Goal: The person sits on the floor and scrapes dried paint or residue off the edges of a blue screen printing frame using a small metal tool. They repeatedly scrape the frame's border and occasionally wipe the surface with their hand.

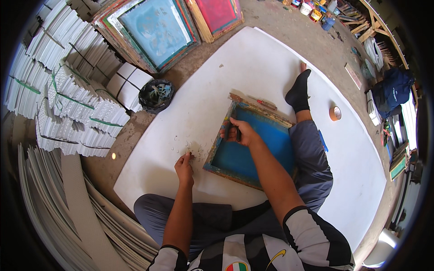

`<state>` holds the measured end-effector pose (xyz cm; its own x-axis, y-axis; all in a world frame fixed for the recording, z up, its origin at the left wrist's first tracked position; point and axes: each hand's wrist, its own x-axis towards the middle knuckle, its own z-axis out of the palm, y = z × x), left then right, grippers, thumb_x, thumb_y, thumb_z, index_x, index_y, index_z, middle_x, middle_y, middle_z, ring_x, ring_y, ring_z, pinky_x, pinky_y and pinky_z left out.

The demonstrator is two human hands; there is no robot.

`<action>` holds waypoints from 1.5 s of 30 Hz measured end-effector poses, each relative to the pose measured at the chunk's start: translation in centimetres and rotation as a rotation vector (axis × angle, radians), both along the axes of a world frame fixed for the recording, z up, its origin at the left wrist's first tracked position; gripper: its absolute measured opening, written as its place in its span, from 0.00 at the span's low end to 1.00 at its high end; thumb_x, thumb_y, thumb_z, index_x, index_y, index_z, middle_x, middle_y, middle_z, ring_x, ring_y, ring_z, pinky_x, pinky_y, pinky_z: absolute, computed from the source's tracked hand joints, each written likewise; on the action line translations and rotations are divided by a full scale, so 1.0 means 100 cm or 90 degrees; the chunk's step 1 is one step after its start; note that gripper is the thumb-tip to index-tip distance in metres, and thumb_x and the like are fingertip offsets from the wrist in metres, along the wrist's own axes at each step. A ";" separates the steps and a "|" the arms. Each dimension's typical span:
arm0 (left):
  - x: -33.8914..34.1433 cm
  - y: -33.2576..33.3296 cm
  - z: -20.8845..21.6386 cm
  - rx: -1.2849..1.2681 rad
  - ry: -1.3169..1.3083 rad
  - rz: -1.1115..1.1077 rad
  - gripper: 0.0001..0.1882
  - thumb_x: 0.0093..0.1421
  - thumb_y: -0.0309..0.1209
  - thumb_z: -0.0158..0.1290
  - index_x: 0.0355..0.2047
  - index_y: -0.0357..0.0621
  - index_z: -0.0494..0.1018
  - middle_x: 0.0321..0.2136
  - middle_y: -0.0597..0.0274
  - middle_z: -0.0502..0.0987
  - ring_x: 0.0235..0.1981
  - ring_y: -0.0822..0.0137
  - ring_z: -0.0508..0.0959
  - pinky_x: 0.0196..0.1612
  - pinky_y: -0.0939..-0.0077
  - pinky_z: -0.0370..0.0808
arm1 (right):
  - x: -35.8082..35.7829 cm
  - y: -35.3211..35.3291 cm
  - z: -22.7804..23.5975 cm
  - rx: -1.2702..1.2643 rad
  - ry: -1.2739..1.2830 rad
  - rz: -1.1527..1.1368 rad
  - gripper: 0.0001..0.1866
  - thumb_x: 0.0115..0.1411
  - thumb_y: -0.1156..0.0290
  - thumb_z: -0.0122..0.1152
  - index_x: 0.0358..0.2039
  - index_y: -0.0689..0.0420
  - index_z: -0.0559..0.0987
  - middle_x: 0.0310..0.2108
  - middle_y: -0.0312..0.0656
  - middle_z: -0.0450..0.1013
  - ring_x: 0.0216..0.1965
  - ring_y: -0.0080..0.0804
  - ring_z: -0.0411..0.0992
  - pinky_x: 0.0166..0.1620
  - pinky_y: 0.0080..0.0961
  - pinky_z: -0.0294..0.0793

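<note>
A dark object [238, 134] is gripped by the curled fingers of the right hand [245, 131]; beneath them a framed blue screen [237, 157] is seen. The left hand [183, 170] is held narrow-fingered; any contents cannot be told. Small bits [200, 158] are scattered beside its fingertips.

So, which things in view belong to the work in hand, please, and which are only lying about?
Likely in use:
slim black tool in the right fingers
wooden frame with blue mesh
small thin bits scattered near the left fingers
perhaps the red-handled tool beside the frame

Probably just lying about:
round brown tape roll
black plastic-lined bucket
wooden-framed pale-blue screen
</note>
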<state>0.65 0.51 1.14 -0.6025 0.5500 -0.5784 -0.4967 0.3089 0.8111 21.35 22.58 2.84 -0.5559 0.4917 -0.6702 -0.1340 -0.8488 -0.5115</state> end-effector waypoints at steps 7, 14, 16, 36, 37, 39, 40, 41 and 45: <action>0.000 0.000 0.001 -0.003 -0.003 -0.001 0.17 0.68 0.42 0.61 0.39 0.37 0.81 0.30 0.65 0.82 0.13 0.81 0.60 0.15 0.80 0.55 | 0.002 0.007 -0.001 0.003 0.013 0.038 0.21 0.75 0.52 0.48 0.52 0.58 0.75 0.44 0.56 0.81 0.44 0.51 0.83 0.48 0.52 0.82; 0.000 0.000 -0.001 0.000 -0.022 -0.019 0.18 0.68 0.42 0.61 0.43 0.37 0.79 0.33 0.63 0.83 0.12 0.81 0.59 0.15 0.80 0.54 | 0.005 0.014 -0.013 -0.047 -0.047 0.006 0.13 0.69 0.61 0.59 0.44 0.58 0.77 0.36 0.50 0.80 0.30 0.42 0.80 0.34 0.45 0.82; 0.001 0.000 -0.001 0.004 -0.017 -0.014 0.18 0.68 0.43 0.61 0.41 0.37 0.81 0.32 0.63 0.83 0.13 0.81 0.60 0.16 0.80 0.56 | 0.006 0.017 -0.013 -0.039 -0.106 0.032 0.10 0.66 0.66 0.62 0.41 0.58 0.76 0.32 0.48 0.78 0.26 0.39 0.77 0.29 0.41 0.80; 0.000 0.000 0.002 -0.007 0.026 -0.054 0.22 0.68 0.45 0.58 0.47 0.34 0.79 0.37 0.59 0.84 0.13 0.80 0.60 0.15 0.81 0.55 | -0.020 -0.024 0.030 0.667 -0.667 0.327 0.18 0.56 0.63 0.63 0.43 0.61 0.83 0.41 0.58 0.81 0.46 0.57 0.80 0.49 0.50 0.80; 0.002 0.001 0.004 0.001 0.032 -0.070 0.23 0.69 0.45 0.58 0.47 0.34 0.79 0.38 0.59 0.84 0.13 0.80 0.60 0.16 0.81 0.55 | -0.024 -0.034 0.036 0.664 -0.624 0.388 0.18 0.55 0.63 0.62 0.42 0.62 0.83 0.38 0.57 0.82 0.43 0.55 0.81 0.48 0.49 0.81; 0.002 0.002 0.019 0.035 -0.058 -0.108 0.22 0.70 0.45 0.56 0.47 0.35 0.78 0.40 0.58 0.83 0.14 0.80 0.59 0.16 0.81 0.54 | -0.043 -0.056 0.056 0.592 -0.530 0.498 0.17 0.55 0.64 0.61 0.38 0.64 0.83 0.31 0.55 0.82 0.36 0.52 0.83 0.43 0.46 0.82; 0.002 0.002 0.027 0.054 -0.101 -0.125 0.22 0.70 0.45 0.56 0.47 0.35 0.78 0.41 0.58 0.83 0.14 0.80 0.58 0.16 0.80 0.54 | -0.054 -0.069 0.068 0.527 -0.480 0.546 0.16 0.54 0.64 0.60 0.36 0.65 0.83 0.27 0.54 0.81 0.32 0.49 0.83 0.40 0.44 0.82; 0.003 0.004 0.030 0.070 -0.146 -0.123 0.21 0.70 0.45 0.56 0.47 0.36 0.78 0.41 0.58 0.83 0.14 0.80 0.58 0.17 0.80 0.54 | -0.059 -0.080 0.060 0.530 -0.438 0.573 0.15 0.54 0.65 0.59 0.33 0.66 0.83 0.25 0.53 0.81 0.28 0.47 0.82 0.36 0.42 0.82; -0.003 -0.001 0.019 0.101 -0.238 -0.075 0.16 0.70 0.42 0.58 0.45 0.41 0.79 0.39 0.62 0.84 0.14 0.81 0.58 0.17 0.80 0.52 | -0.074 -0.106 0.055 0.477 -0.358 0.687 0.14 0.54 0.67 0.58 0.28 0.68 0.81 0.22 0.50 0.79 0.22 0.42 0.81 0.29 0.38 0.80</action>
<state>0.35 0.39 3.08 -0.2947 0.7025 -0.6478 -0.7344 0.2672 0.6239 13.95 11.96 8.29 -0.6313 0.3362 -0.6988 0.7596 0.0865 -0.6446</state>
